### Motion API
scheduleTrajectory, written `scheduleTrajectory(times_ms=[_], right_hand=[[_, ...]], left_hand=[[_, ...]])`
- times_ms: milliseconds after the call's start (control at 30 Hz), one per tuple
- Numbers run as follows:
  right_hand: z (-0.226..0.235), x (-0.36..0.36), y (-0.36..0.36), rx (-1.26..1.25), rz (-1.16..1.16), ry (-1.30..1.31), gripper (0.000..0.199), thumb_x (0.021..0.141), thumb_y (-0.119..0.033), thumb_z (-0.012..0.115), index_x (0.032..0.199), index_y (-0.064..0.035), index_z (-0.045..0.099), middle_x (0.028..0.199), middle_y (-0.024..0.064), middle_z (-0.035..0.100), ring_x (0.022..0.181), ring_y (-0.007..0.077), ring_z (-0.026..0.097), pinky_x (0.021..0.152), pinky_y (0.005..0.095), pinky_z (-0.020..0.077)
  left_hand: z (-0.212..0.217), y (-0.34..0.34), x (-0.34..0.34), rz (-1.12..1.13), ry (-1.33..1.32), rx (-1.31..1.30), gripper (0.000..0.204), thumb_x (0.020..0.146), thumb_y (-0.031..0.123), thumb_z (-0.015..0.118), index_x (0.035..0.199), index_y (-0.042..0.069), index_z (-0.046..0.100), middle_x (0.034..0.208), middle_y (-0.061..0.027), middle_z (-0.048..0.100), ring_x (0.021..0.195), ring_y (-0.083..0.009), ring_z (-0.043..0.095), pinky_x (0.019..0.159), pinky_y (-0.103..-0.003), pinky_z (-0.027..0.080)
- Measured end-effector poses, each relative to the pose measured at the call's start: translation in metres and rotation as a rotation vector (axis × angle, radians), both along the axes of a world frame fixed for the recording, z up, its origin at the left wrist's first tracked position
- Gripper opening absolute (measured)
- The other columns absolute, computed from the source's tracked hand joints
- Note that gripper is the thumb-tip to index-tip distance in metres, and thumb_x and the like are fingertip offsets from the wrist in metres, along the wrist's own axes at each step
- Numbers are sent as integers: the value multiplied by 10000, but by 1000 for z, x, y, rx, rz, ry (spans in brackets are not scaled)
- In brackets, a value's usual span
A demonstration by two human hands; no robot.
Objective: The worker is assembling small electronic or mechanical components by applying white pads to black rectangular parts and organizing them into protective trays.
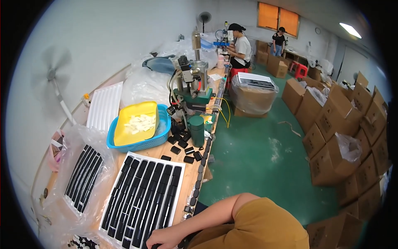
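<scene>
At the lower edge, my right hand (163, 238) reaches in from the right over the near end of a white tray (180, 171). Its curled fingers close on a small black plastic piece, partly cut off by the picture's edge. Rows of glossy black pieces (143, 193) fill the ribbed tray. My left hand is out of view. Loose black pieces (188, 159) lie on the wooden table beyond the tray, around a dark green cylinder (196, 132). A second white tray of black pieces (83, 178) sits in clear plastic wrap to the left.
A blue basket (143, 145) holds a yellow tray (119, 133) with pale pieces. Behind stands a bench press machine (199, 76). A fan (52, 74) is at the left wall. Cardboard boxes (338, 112) crowd the right. Two people are farther back.
</scene>
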State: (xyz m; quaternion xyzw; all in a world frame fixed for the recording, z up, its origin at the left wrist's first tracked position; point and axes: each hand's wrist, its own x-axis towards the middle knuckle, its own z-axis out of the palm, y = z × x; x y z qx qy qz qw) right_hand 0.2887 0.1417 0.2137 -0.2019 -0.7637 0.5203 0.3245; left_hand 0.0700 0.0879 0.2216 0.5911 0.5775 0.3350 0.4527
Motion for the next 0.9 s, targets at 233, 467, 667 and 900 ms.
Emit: scheduleTrajectory(times_ms=[233, 467, 667, 900], right_hand=[[-1, -2, 6, -118, -30, -55, 240, 845, -178, 619, 963, 27, 579, 772, 148, 652, 754, 268, 659, 617, 343, 486], [3, -7, -4, -149, 135, -293, 475, 955, -395, 556, 1253, -30, 492, 1079, 240, 594, 941, 317, 598, 769, 424, 464], [-25, -30, -27, -118, 149, 44, 321, 951, -321, 587, 998, -10, 519, 855, 178, 605, 758, 292, 601, 665, 379, 478], [-27, -52, -30, -127, 152, 17, 307, 874, -248, 614, 968, 31, 529, 821, 205, 629, 808, 346, 636, 680, 409, 486]], left_hand=[[29, 2, 11, 117, -172, -26, 243, 763, -55, 736, 987, -58, 645, 878, -76, 660, 807, -152, 620, 765, -270, 520], [23, 11, 25, 133, -315, 81, 502, 1020, 401, 335, 1259, -5, 508, 1306, -181, 493, 1224, -286, 465, 1000, -459, 423], [-20, 31, 24, 63, -682, 175, 620, 990, 509, 339, 1318, -9, 433, 1370, -199, 445, 1289, -308, 397, 1053, -491, 339], [-11, 9, 19, 272, -728, 302, 463, 1014, 411, 371, 1170, 17, 557, 1204, -166, 573, 1176, -298, 500, 986, -464, 415]])
